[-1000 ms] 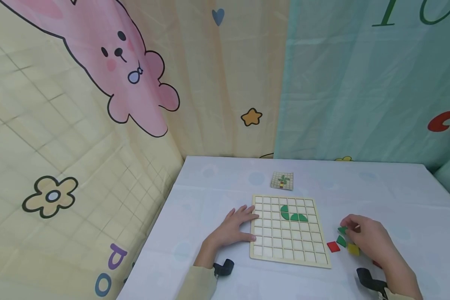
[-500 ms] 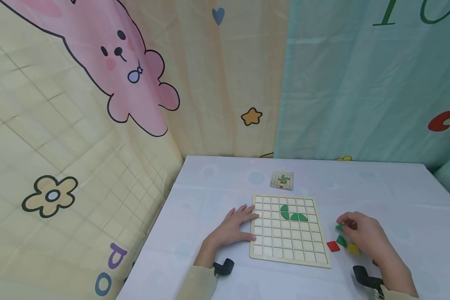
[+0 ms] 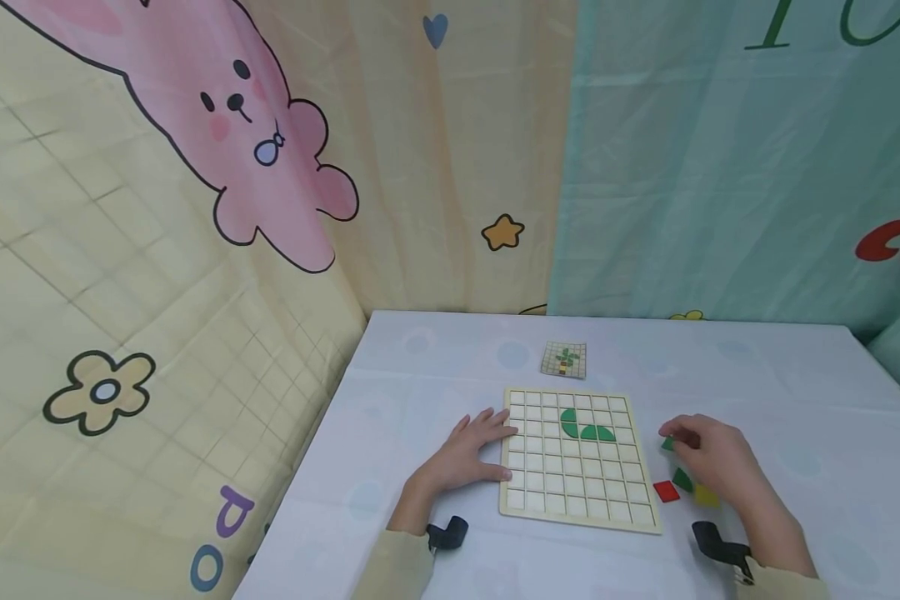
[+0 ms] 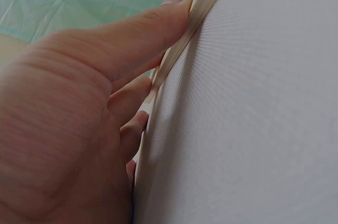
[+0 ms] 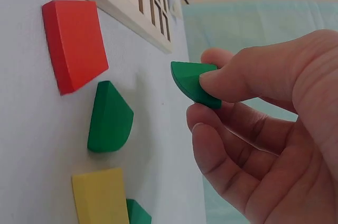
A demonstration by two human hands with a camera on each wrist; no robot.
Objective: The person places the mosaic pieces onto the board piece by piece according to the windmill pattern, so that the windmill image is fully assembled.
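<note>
My right hand (image 3: 708,454) pinches a green quarter-circle block (image 5: 193,81) between thumb and fingers, held above the table just right of the grid board (image 3: 547,492). The wooden board has square cells, with several green quarter-circle pieces (image 3: 598,433) set in its upper part. My left hand (image 3: 465,454) rests at the board's left edge with fingers spread, thumb and fingertips touching the rim (image 4: 174,55). Below the right hand lie a red square block (image 5: 76,44), another green quarter-circle block (image 5: 110,118) and a yellow square block (image 5: 100,196).
A small pattern card (image 3: 564,360) with a gridded plant picture lies behind the board. Another green block (image 5: 138,213) shows partly behind the yellow one. The white-covered table (image 3: 420,367) meets printed curtains at its back and left.
My right hand has lifted the green quarter-circle block from beside the others and moved left and slightly away, toward the board. My left hand has stayed at the board's edge.
</note>
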